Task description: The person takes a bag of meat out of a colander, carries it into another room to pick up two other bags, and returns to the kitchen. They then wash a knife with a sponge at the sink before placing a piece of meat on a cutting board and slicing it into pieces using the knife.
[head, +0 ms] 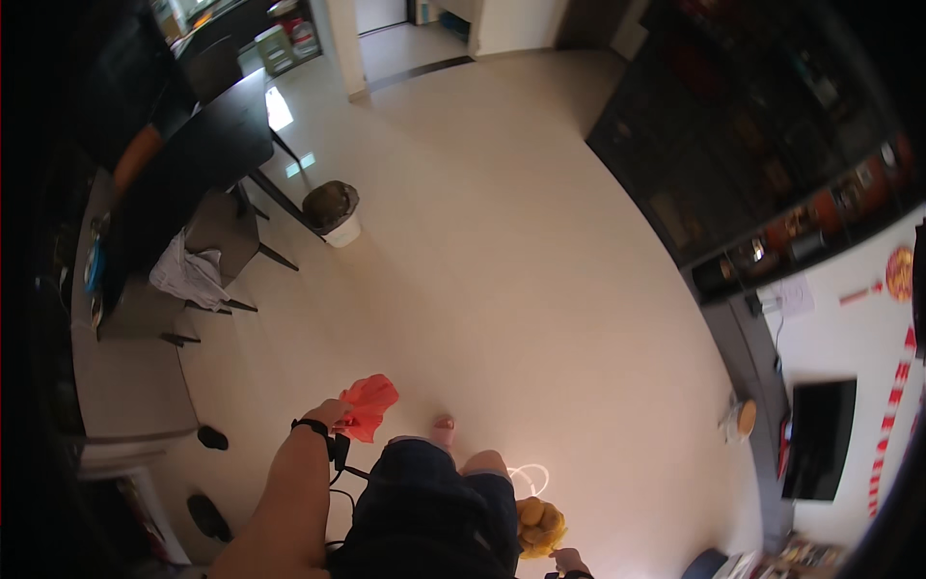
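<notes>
My left hand (pixel 329 414), with a black band at the wrist, is shut on a thin red plastic bag (pixel 369 407) that hangs crumpled. At the lower right, my right hand (pixel 569 560) grips the edge of a yellow net bag (pixel 539 532) filled with several round, yellowish-brown items that look like potatoes. The net bag hangs beside my leg. On the floor near it shows a bright pale loop (pixel 533 474); whether it is an object or a reflection is unclear. A pink slipper (pixel 444 430) is on my foot.
A dark table (pixel 210 137) and a chair (pixel 231 246) draped with a pale cloth (pixel 189 273) stand at left. Nearby is a lined waste bin (pixel 340 228). Dark slippers (pixel 210 515) lie left. A dark cabinet (pixel 723 159) and a television (pixel 820 440) line the right.
</notes>
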### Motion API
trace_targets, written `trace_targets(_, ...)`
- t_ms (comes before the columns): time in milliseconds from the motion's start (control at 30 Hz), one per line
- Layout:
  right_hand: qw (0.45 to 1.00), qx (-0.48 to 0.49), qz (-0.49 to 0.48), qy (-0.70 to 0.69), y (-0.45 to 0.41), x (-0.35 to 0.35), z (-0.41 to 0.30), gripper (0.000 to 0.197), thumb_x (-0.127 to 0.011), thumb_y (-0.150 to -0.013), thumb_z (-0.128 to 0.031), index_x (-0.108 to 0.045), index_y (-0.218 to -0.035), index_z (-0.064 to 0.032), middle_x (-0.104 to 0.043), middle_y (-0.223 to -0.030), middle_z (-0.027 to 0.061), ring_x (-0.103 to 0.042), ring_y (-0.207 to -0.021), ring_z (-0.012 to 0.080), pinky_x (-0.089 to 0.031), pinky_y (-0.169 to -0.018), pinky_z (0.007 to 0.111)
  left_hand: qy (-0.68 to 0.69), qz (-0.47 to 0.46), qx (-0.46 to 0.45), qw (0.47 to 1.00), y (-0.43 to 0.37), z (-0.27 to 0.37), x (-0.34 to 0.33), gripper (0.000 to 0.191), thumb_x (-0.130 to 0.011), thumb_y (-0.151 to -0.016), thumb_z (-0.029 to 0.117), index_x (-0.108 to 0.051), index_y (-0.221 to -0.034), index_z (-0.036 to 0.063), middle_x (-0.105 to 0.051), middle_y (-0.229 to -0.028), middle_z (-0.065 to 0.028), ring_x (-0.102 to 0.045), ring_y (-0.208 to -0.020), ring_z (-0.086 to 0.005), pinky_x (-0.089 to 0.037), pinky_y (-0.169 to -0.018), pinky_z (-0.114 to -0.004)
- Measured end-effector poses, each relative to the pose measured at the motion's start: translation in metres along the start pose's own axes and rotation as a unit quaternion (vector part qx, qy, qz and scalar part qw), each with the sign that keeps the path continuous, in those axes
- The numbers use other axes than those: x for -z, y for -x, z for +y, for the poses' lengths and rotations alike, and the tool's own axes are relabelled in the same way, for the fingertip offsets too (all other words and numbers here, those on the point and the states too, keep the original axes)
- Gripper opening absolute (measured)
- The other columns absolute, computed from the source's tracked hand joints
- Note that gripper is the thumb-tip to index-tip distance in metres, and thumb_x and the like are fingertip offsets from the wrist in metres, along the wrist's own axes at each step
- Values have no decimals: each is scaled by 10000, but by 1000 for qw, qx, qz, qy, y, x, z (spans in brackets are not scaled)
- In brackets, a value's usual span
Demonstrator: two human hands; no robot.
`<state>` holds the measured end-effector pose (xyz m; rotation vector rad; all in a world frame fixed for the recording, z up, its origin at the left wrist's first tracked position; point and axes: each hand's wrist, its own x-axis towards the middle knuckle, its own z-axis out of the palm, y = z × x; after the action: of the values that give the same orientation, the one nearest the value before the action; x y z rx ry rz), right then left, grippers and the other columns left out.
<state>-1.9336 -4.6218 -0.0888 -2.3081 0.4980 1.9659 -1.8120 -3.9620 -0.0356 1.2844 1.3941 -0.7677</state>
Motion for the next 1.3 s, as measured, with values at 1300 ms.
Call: trace_targets(1300, 968, 113, 159, 159, 41, 854, -1012, 356, -667, -749, -204, -608, -1031, 5, -588, -915, 210, -556, -707, 332, -445, -620, 491, 644, -134, -261, 706, -81, 757, 354, 97, -576, -790, 137, -526, -842, 73, -507, -732, -49, -513, -679, -172, -444, -591, -339)
